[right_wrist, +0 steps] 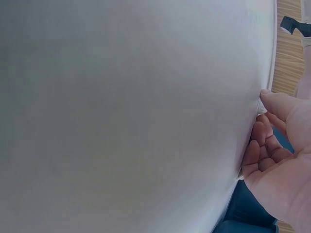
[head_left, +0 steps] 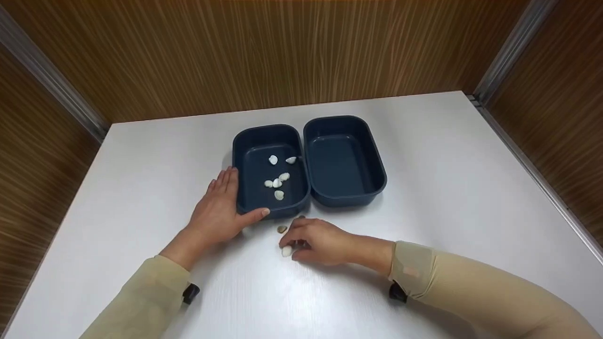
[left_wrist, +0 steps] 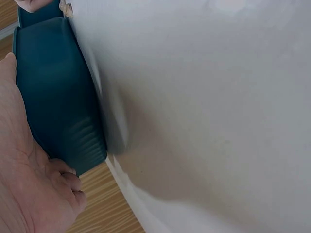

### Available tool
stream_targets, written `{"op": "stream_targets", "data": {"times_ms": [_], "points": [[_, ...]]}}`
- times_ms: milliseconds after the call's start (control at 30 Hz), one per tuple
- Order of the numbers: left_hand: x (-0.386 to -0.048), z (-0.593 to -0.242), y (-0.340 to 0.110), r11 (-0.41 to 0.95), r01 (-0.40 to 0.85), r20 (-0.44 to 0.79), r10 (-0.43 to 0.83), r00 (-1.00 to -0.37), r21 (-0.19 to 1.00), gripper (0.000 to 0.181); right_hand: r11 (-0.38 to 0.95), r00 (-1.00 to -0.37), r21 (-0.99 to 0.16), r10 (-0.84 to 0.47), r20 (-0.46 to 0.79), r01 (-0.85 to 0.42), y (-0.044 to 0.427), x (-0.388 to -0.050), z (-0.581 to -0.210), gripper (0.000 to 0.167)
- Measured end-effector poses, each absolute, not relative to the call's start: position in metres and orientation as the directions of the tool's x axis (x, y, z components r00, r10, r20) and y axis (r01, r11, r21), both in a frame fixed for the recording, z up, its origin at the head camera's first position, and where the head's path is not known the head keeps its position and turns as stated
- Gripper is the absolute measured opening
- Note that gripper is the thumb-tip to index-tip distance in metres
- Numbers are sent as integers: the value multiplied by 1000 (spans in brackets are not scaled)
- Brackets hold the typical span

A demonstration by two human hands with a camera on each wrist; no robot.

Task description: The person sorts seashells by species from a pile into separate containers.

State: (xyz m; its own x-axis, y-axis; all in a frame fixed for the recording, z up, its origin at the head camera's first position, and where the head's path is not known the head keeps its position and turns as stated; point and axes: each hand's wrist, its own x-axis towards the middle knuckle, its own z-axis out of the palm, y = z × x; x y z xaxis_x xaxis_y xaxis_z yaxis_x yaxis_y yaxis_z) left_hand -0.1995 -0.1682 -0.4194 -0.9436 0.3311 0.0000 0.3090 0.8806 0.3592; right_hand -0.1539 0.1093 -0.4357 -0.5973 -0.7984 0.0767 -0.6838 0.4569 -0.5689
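White shell [head_left: 287, 251]: btwn R thumb & index tips, near side of boxes; can't tell if it's touching the table [head_left: 282, 301] or just off it.
R hand [head_left: 325, 242]: pinching white shell. Best grip prob. light, pads on opp. sides at widest pt; squeezed off-ctr, it could squirt out. Lift straight up.
Brown shell [head_left: 282, 229]: on table just beyond R fingers. Mind the knuckles, could get knocked.
Brown bit [head_left: 302, 217]: part hidden behind R hand; too little shows to ID.
L box [head_left: 289, 210]: six pale shells [head_left: 277, 182] inside.
L hand [head_left: 214, 209]: spread round near-L corner, fingers along outer wall, thumb on near rim. Steady pressure's enough; a hard push might shove L box into R box [head_left: 346, 201], right beside it.
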Motion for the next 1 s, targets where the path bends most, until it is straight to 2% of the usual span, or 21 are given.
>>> {"op": "stream_targets", "data": {"times_ms": [1000], "points": [[-200, -420, -169, 881, 304, -5, 328, -945, 361, 133, 456, -596, -552, -798, 94, -698, 108, -153, -437, 24]]}}
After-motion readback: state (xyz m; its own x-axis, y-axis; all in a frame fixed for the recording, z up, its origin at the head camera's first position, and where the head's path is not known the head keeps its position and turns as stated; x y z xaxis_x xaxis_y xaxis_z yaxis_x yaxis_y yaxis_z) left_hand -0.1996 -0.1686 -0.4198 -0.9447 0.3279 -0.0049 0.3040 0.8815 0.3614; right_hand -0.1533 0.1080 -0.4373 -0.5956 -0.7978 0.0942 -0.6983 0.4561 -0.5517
